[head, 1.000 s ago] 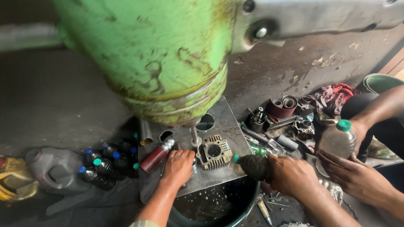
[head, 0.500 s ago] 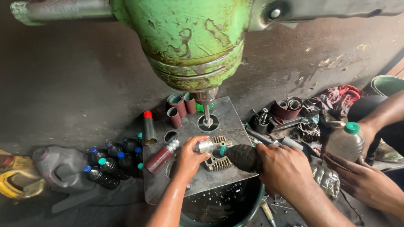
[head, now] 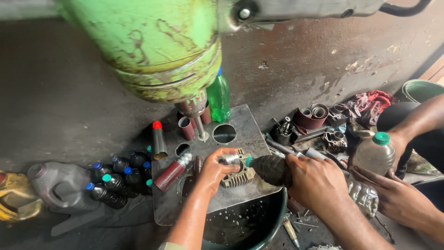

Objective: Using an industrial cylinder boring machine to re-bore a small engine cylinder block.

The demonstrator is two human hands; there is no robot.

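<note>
The person's left hand [head: 213, 172] is wrapped around a small shiny metal tube [head: 230, 159], with the fingers curled tight on it. The tube sits right on top of a ribbed metal engine part [head: 238, 175], which lies on a flat grey metal plate [head: 240, 125]. The right hand [head: 318, 183] grips a dark squeeze bottle [head: 272, 169] and tips it sideways, so its green tip touches the end of the tube.

The plate has round holes in it. A thin metal rod [head: 200, 127] hangs down from a big green machine [head: 152, 51] above and reaches the plate just behind the tube. Beside the left hand lies a red tube with a silver cap [head: 173, 170]. A grey tube with a red top [head: 158, 141] stands near it at the plate's left edge. A green plastic bottle [head: 219, 99] stands at the back of the plate.

Under the front edge of the plate sits a dark green tub [head: 273, 222], wet inside.

To the left, a bunch of small dark bottles [head: 115, 178] with blue and green caps stand next to a grey jug [head: 58, 185].

On the right, another person's 2 hands [head: 393, 194] hold a cloudy bottle with a green cap [head: 375, 155]. Near them lie metal rings and engine parts [head: 319, 120] and a red rag [head: 370, 102].
</note>
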